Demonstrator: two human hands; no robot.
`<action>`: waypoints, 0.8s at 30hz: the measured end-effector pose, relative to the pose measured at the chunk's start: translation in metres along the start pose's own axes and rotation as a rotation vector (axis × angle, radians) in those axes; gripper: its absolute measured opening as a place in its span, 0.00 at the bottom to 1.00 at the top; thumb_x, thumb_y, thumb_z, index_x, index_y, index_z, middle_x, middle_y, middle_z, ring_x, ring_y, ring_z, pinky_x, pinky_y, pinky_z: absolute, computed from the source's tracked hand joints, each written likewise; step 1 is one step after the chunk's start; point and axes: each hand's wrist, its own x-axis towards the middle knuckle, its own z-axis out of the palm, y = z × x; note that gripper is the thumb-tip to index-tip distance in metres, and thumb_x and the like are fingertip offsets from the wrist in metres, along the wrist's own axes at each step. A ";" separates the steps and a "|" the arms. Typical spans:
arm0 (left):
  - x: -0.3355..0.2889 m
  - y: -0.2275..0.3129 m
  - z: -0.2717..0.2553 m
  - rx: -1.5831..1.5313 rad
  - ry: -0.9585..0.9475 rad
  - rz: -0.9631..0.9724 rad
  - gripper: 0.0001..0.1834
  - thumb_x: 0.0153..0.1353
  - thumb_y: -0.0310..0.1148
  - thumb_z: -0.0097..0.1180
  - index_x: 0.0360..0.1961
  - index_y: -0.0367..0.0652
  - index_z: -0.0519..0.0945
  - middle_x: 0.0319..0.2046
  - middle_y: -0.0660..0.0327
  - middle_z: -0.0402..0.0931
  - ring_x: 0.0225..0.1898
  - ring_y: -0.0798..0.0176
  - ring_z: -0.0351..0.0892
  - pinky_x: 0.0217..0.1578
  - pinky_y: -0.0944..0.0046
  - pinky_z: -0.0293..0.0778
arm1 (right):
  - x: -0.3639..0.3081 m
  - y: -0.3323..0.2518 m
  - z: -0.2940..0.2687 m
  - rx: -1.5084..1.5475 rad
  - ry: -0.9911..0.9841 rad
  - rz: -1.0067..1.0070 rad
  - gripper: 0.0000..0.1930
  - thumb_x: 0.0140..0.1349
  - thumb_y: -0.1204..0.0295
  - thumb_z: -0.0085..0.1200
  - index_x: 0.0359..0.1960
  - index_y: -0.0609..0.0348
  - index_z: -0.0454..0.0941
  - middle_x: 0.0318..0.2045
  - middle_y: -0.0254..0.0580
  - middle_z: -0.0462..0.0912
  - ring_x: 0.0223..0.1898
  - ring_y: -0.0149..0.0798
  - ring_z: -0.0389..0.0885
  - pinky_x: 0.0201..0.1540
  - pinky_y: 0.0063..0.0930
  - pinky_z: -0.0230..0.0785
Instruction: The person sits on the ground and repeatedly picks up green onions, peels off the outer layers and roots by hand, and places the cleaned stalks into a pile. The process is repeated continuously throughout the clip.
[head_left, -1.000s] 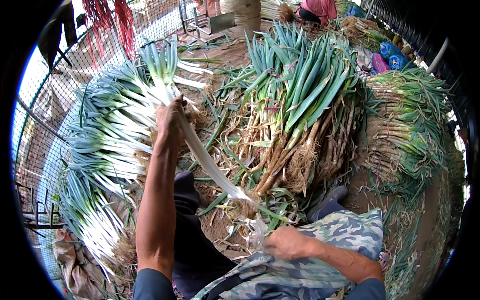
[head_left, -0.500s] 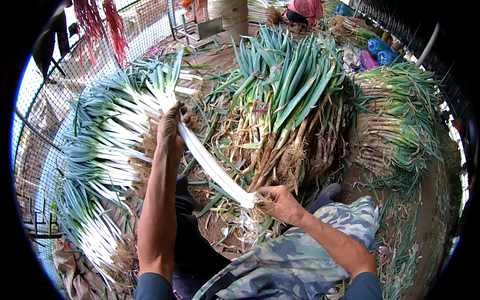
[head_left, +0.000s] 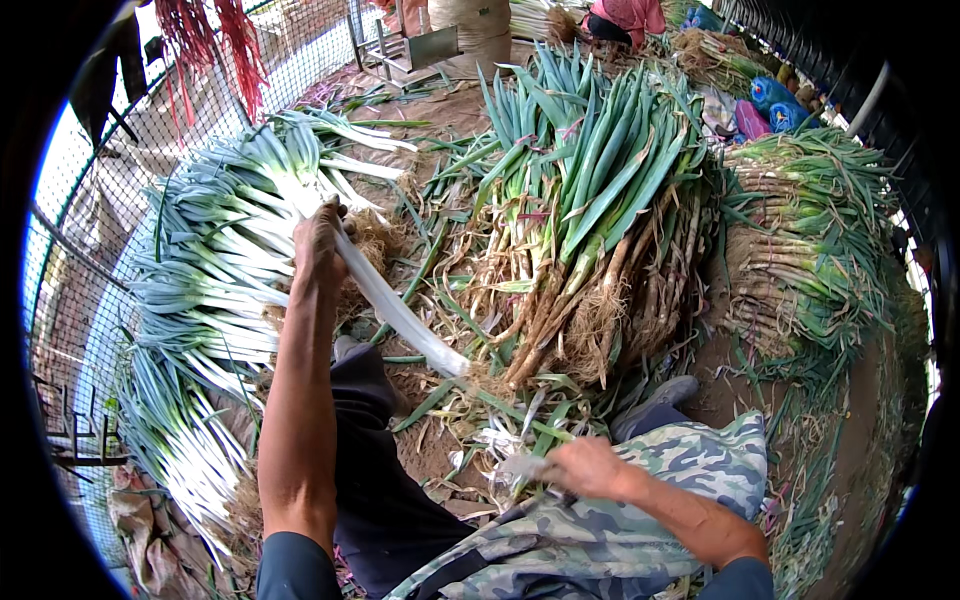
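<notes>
My left hand [head_left: 322, 235] is wrapped round a peeled green onion [head_left: 405, 315]. Its white shank slants down toward the right and ends in bushy roots [head_left: 490, 378], while its leaves reach the pile at the left. Apart from the onion, my right hand [head_left: 590, 467] is closed and slightly blurred above my camouflage-covered lap. A pale, smeared scrap of onion skin [head_left: 525, 466] shows at its fingertips. Cleaned green onions [head_left: 225, 290] lie fanned out along the left, white shanks inward. Straight ahead, a large heap of unpeeled green onions [head_left: 600, 220] has brown, dirty outer skins.
More unpeeled onions [head_left: 800, 240] are stacked at the right. Peelings [head_left: 500, 440] litter the soil between my feet. Netting [head_left: 90, 210] bounds the left side, with red strips [head_left: 240, 60] hanging there. A metal stand [head_left: 425, 48] and a person in pink [head_left: 630, 15] are farther back.
My right hand has left the onion's root end and moved down and right, toward my lap. The onion's root end has shifted left and slightly up with my left hand still holding it.
</notes>
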 end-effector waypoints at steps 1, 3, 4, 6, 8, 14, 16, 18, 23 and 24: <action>-0.003 -0.002 0.001 0.003 -0.014 0.018 0.11 0.61 0.32 0.57 0.36 0.36 0.70 0.26 0.59 0.71 0.17 0.68 0.65 0.17 0.68 0.64 | 0.005 0.007 -0.008 0.028 0.007 0.068 0.17 0.65 0.57 0.49 0.31 0.58 0.81 0.18 0.40 0.67 0.17 0.32 0.69 0.15 0.21 0.60; -0.008 -0.004 0.003 0.008 -0.042 0.053 0.12 0.60 0.32 0.58 0.36 0.35 0.70 0.26 0.59 0.71 0.17 0.68 0.66 0.17 0.68 0.65 | 0.003 0.008 -0.014 -0.028 0.561 -0.151 0.14 0.60 0.63 0.55 0.34 0.65 0.78 0.26 0.49 0.74 0.22 0.42 0.76 0.23 0.34 0.71; -0.013 -0.006 0.006 0.027 -0.041 0.065 0.13 0.60 0.33 0.58 0.36 0.35 0.70 0.26 0.59 0.71 0.17 0.68 0.67 0.17 0.68 0.66 | 0.001 -0.003 -0.029 0.060 0.776 -0.249 0.14 0.58 0.66 0.57 0.36 0.67 0.77 0.29 0.52 0.76 0.25 0.46 0.78 0.26 0.38 0.74; -0.030 -0.011 0.024 0.069 -0.055 0.084 0.14 0.59 0.33 0.59 0.36 0.35 0.69 0.26 0.58 0.71 0.17 0.67 0.68 0.17 0.67 0.67 | 0.001 -0.021 -0.049 0.209 0.841 -0.221 0.15 0.56 0.68 0.59 0.40 0.68 0.77 0.33 0.52 0.78 0.31 0.47 0.80 0.34 0.36 0.73; -0.055 -0.008 0.039 0.087 0.001 0.065 0.14 0.58 0.34 0.60 0.36 0.36 0.70 0.27 0.59 0.72 0.18 0.69 0.70 0.17 0.69 0.70 | 0.008 -0.032 -0.060 0.286 0.887 -0.243 0.16 0.54 0.70 0.60 0.42 0.68 0.77 0.36 0.52 0.79 0.35 0.48 0.80 0.38 0.35 0.72; -0.077 -0.011 0.054 -0.004 -0.174 0.022 0.11 0.59 0.29 0.57 0.32 0.36 0.68 0.23 0.61 0.70 0.15 0.68 0.68 0.12 0.68 0.67 | 0.024 -0.038 -0.067 0.357 0.760 -0.283 0.18 0.53 0.70 0.61 0.44 0.68 0.76 0.40 0.55 0.79 0.40 0.52 0.80 0.44 0.38 0.71; -0.079 -0.014 0.059 0.017 -0.122 0.045 0.13 0.59 0.32 0.57 0.33 0.37 0.67 0.22 0.61 0.70 0.14 0.69 0.68 0.12 0.69 0.69 | 0.028 -0.038 -0.063 0.298 0.844 -0.334 0.21 0.53 0.69 0.61 0.46 0.69 0.73 0.39 0.57 0.78 0.39 0.55 0.79 0.42 0.41 0.71; -0.083 -0.016 0.062 0.052 -0.071 0.051 0.14 0.59 0.34 0.58 0.33 0.37 0.66 0.21 0.61 0.70 0.13 0.70 0.68 0.11 0.70 0.71 | 0.031 -0.039 -0.058 0.271 0.874 -0.349 0.23 0.53 0.69 0.61 0.47 0.70 0.71 0.38 0.59 0.77 0.38 0.57 0.78 0.42 0.43 0.70; -0.092 -0.023 0.062 -0.011 -0.248 0.096 0.19 0.62 0.42 0.57 0.39 0.37 0.67 0.20 0.62 0.70 0.15 0.67 0.72 0.14 0.67 0.72 | 0.034 -0.041 -0.056 0.319 0.784 -0.287 0.20 0.54 0.74 0.58 0.45 0.73 0.68 0.36 0.62 0.77 0.36 0.62 0.78 0.39 0.46 0.70; -0.091 -0.022 0.059 -0.051 -0.284 0.087 0.19 0.63 0.43 0.55 0.40 0.37 0.67 0.20 0.61 0.71 0.17 0.67 0.73 0.16 0.66 0.73 | 0.035 -0.041 -0.056 0.328 0.770 -0.285 0.18 0.54 0.75 0.57 0.44 0.73 0.68 0.36 0.63 0.77 0.36 0.62 0.78 0.39 0.46 0.70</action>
